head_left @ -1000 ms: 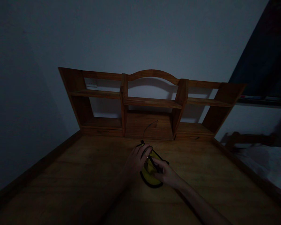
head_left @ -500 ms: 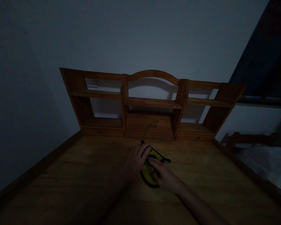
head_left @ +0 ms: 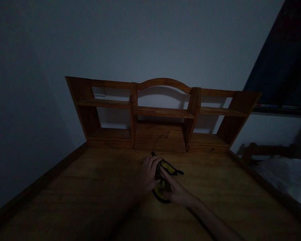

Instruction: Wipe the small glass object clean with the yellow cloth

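A small yellow fabric item with black edging (head_left: 161, 196) lies on the wooden desk in front of me. It looks like a pouch, though dim light hides its exact kind. A black tab sticks out at its right and another at its top. My left hand (head_left: 148, 174) curls its fingers over a dark part at the item's left side. From the right, my right hand (head_left: 177, 191) grips the item, its index finger stretched toward that dark part near the left fingertips. Whatever lies between the fingers is too dark to make out.
A wooden desk (head_left: 95, 187) with raised side edges spreads around the hands. Along its back stands a wooden shelf unit (head_left: 163, 112) against a pale wall. A white socket (head_left: 99, 91) shows behind it. White fabric (head_left: 283, 174) lies beyond the right edge.
My left thumb now shows below its fingers, and the right index finger is stretched farther toward the dark part. The fabric item stays in nearly the same place; the view tilts slightly.
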Tool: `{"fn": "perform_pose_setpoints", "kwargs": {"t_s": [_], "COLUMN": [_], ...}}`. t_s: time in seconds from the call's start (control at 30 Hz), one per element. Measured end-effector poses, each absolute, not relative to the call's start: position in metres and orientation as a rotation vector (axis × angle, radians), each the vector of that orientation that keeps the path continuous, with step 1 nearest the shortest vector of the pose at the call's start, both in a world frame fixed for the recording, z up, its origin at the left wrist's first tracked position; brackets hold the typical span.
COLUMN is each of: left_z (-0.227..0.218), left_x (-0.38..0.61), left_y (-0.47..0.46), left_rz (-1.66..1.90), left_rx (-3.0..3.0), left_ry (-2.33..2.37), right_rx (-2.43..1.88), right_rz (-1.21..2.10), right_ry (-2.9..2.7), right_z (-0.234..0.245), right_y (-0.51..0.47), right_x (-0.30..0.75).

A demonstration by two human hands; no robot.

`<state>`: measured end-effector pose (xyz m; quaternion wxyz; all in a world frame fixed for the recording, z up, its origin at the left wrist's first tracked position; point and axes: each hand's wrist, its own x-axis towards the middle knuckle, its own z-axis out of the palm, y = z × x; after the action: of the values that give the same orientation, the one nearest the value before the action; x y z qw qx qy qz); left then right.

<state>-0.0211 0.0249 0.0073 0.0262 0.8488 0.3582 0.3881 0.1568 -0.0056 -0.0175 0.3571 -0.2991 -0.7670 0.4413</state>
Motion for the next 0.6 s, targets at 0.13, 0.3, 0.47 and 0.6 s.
{"fn": "perform_pose_setpoints", "kwargs": {"t_s": [0.13,0.3,0.47,0.6], "left_z": [0.005,0.010,0.017,0.017], "left_x": [-0.022,-0.025,-0.029,-0.027], "left_y": [0.025,0.020,0.019,0.019], "left_rz": [1.214,1.176,1.145,1.103], "left_rx": [2.630,2.712,2.897,3.049], "left_ry": [1.104,1.130,1.112,1.158], "right_rx": [-0.549,-0.490,-0.512,-0.529], "right_rz": [1.622,1.823,1.856,1.849], "right_ry": [-1.637,-1.331,-1.217,-1.216], "right_z": [-0.005,0.006,0.008,0.012], "right_y": [-0.002,-0.003,-0.005,-0.006], "right_x": [0.160,0.158,0.157,0.155]}}
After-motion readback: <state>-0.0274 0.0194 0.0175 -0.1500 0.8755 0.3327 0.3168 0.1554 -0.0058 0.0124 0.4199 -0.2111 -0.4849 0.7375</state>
